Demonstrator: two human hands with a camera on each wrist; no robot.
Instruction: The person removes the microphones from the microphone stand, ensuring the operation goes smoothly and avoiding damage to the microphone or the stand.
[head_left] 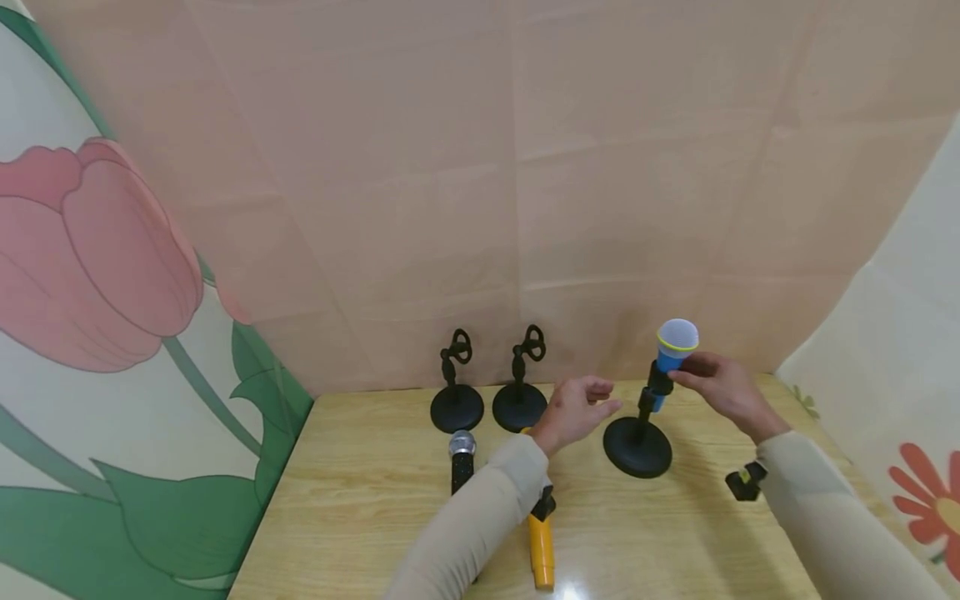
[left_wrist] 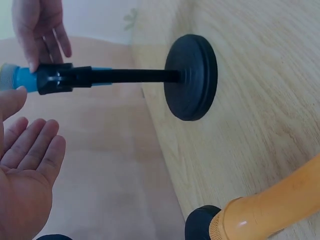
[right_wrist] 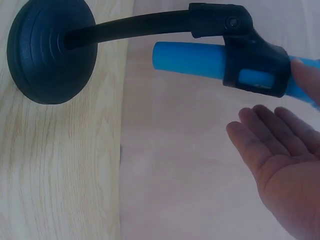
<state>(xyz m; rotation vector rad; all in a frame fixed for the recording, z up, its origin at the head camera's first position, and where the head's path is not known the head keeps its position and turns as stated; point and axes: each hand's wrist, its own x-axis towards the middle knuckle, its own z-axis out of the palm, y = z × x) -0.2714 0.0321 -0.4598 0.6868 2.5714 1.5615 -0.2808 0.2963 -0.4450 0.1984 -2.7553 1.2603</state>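
A blue microphone with a pale head and yellow ring sits in the clip of a black round-based stand, upright on the table. My right hand is beside it; in the right wrist view the thumb touches the blue handle by the clip, while the other fingers lie straight and apart from it. My left hand is left of this stand, fingers extended and holding nothing. Under the left forearm lie a yellow microphone and a black one with a silver head.
Two more black stands with ring-shaped clips stand at the table's back edge, left of my left hand. A plain pinkish sheet hangs behind the wooden table. Flower-patterned panels flank it.
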